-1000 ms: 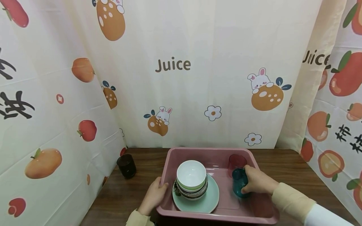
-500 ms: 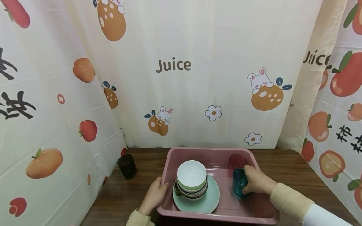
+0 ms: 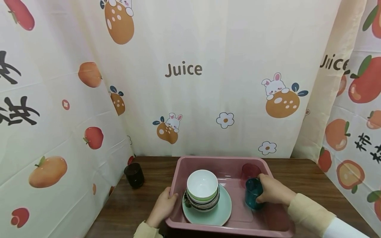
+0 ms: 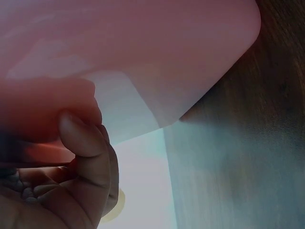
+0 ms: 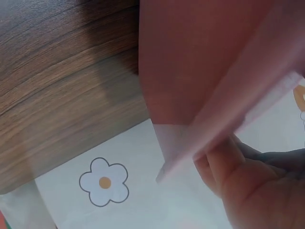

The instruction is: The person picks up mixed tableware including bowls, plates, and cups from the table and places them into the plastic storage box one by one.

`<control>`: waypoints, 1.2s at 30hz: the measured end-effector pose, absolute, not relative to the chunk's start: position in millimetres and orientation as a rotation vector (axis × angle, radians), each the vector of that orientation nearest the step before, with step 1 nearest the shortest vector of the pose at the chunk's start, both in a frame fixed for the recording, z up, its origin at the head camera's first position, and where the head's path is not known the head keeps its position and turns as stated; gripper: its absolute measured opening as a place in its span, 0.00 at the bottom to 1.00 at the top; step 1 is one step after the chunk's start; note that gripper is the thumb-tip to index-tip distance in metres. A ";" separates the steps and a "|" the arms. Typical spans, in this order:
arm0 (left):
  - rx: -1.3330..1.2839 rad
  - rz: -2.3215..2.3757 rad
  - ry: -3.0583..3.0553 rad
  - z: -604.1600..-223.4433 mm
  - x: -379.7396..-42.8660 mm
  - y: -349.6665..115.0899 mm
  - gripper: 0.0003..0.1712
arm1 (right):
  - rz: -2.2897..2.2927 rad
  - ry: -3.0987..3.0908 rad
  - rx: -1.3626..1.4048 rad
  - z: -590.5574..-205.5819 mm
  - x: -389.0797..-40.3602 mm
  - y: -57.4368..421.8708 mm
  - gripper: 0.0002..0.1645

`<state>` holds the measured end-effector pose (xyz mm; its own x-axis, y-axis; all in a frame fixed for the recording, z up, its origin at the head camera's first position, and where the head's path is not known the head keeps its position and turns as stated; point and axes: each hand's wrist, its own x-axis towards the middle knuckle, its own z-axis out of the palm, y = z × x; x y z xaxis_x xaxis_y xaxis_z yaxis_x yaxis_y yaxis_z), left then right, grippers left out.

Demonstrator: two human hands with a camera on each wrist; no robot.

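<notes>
A pink rectangular plastic tub (image 3: pixel 220 159) stands on the dark wooden table. My left hand (image 3: pixel 163 204) grips its left rim; in the left wrist view the thumb (image 4: pixel 78 136) lies over the tub's edge. Toward the right side of the tub, my right hand (image 3: pixel 275 191) holds a teal see-through cup (image 3: pixel 253 195), its thumb at the near side. The tub wall hides most of the right fingers in the right wrist view. Just behind the teal cup is a red see-through cup (image 3: pixel 249 172). Stacked bowls (image 3: pixel 202 185) sit on a pale green plate (image 3: pixel 223 211) in the tub's left half.
A dark cup (image 3: pixel 134 175) stands on the wooden table (image 3: pixel 157 165), left of the tub. Fruit-printed curtains (image 3: pixel 196 99) close off the back and both sides of the table.
</notes>
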<state>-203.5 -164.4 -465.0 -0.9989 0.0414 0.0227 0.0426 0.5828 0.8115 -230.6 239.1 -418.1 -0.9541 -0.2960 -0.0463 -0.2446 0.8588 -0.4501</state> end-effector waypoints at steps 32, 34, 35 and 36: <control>-0.087 -1.435 -2.794 -464.6 -202.5 -163.5 0.14 | -0.811 3.108 -0.212 -420.4 -219.5 281.6 0.29; -0.086 -1.438 -2.795 -464.8 -202.5 -163.7 0.14 | -0.812 3.079 -0.186 -424.8 -220.1 283.3 0.29; -0.085 -1.439 -2.796 -464.8 -202.6 -163.7 0.14 | -0.805 3.069 -0.173 -426.8 -220.2 283.8 0.30; -0.084 -1.441 -2.797 -464.7 -202.6 -163.8 0.15 | -0.806 3.057 -0.155 -428.7 -220.2 284.1 0.30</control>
<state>-202.6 -163.8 -464.7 -0.9985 0.0504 0.0191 0.0448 0.5794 0.8138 -220.2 284.1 -428.7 -0.9949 -0.0888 0.0480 -0.1009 0.8654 -0.4908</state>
